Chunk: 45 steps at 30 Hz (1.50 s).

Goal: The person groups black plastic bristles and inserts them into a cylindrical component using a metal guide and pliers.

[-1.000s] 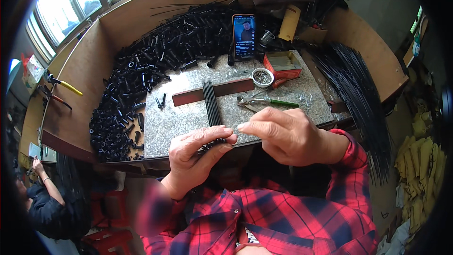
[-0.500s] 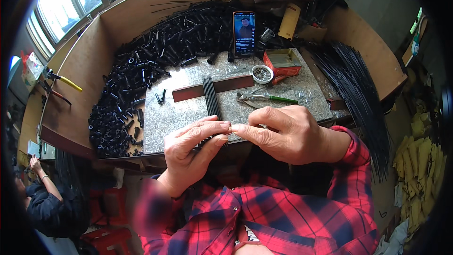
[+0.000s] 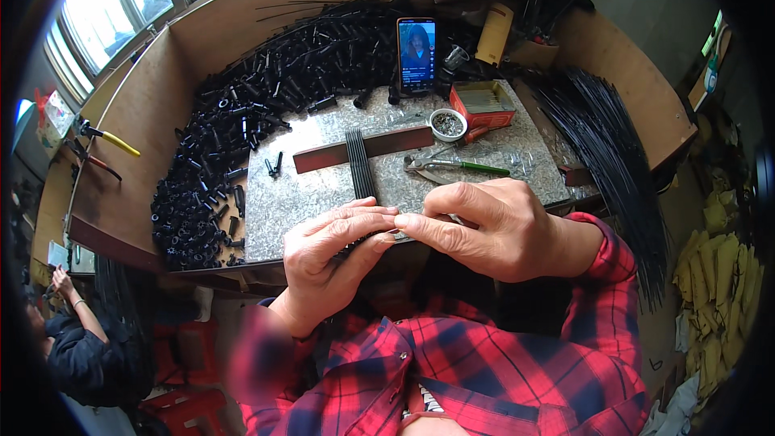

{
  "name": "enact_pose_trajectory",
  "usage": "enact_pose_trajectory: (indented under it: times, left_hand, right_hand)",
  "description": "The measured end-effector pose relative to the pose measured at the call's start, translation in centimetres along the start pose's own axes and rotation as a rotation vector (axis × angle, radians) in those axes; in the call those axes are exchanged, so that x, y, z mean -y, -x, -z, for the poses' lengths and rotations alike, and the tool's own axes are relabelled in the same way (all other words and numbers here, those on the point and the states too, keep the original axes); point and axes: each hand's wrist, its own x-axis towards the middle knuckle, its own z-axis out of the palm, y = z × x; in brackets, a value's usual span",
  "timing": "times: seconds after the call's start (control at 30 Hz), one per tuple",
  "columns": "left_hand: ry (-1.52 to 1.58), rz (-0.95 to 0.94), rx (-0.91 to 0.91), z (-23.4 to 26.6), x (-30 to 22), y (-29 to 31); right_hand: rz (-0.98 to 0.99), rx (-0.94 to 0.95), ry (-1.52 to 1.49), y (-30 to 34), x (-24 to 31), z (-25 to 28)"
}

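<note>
A row of thin black rods [image 3: 359, 165] lies side by side across a dark red bar [image 3: 321, 158] on the speckled grey board. Their near ends run under my left hand [image 3: 327, 246], whose fingers and thumb close over them. My right hand [image 3: 504, 230] is closed, its index fingertip meeting the left fingertips at the rod ends. Whatever it pinches is too small to make out. Just beyond my right hand rest pliers with a green handle [image 3: 482, 169]. A white bowl of tiny metal pieces [image 3: 449, 140] stands near a red box of thin pale pieces [image 3: 495, 120].
Black tubular parts [image 3: 266, 85] are heaped along the left and back. A lit phone [image 3: 417, 56] stands upright behind the board [image 3: 278, 218]. Long black rods [image 3: 613, 137] spill over the right edge. Another person [image 3: 101, 347] sits at far left; yellow-handled pliers [image 3: 119, 142] hang on the partition.
Both hands stay in nearly the same place, with only a slight shift of the fingertips. The phone's picture has changed.
</note>
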Motion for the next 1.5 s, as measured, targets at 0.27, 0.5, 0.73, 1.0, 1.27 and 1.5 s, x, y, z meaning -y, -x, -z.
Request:
enact_pose_trajectory:
  times: [0.27, 0.5, 0.73, 1.0, 1.27, 1.5]
  left_hand:
    - [-0.044, 0.01, -0.014, -0.1, -0.5, 0.0]
    - [-0.013, 0.009, 0.078, 0.1, 0.3, 0.0]
    - [0.006, -0.063, 0.083, 0.2, 1.5, -0.2]
    - [-0.058, -0.179, 0.092, -0.3, 2.0, -0.2]
    - [-0.202, -0.24, 0.168, -0.3, 1.9, -0.2]
    - [-0.325, -0.063, 0.269, -1.6, 6.8, 4.3]
  right_hand:
    - [-0.05, 0.059, 0.012, -0.2, 0.5, 0.1]
    - [-0.02, -0.048, -0.02, -0.1, -0.2, -0.2]
    - [0.039, -0.053, 0.092, -0.9, -0.3, 0.9]
    - [0.043, -0.013, -0.081, -1.3, -0.5, 0.7]
    - [-0.08, -0.014, -0.431, -2.3, 0.2, 0.1]
    - [-0.036, -0.008, -0.428, -2.9, 0.5, -2.1]
